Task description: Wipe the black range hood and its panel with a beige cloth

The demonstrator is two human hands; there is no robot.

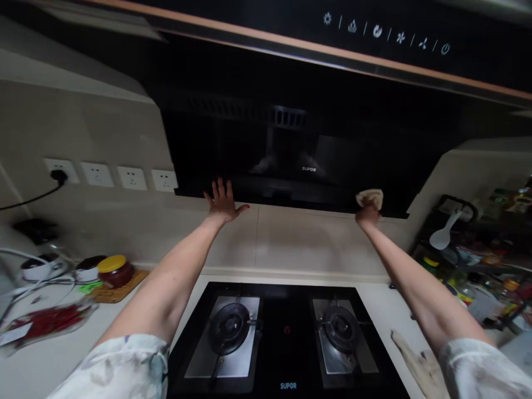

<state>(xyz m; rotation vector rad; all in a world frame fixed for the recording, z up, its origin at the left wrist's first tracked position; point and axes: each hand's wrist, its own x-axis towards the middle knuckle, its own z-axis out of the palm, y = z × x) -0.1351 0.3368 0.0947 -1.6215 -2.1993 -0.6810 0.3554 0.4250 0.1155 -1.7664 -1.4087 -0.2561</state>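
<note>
Above the stove, a black range hood [249, 149] spans the wall. Against its lower left edge my left hand [223, 204] lies flat, fingers spread, holding nothing. Near the hood's lower right edge my right hand [368, 215] is closed around a pale cleaning cloth [369, 197] and presses it to the black panel. The fingers of that hand are partly hidden by the cloth and blurred.
Below is a black gas stove [286, 354] with two burners. On the left counter are a yellow-lidded jar [114, 270] and a bag of red chillies [52, 321]. Another cloth [419, 363] lies right of the stove, beside a crowded rack [490, 257]. Wall sockets [132, 178] line the left.
</note>
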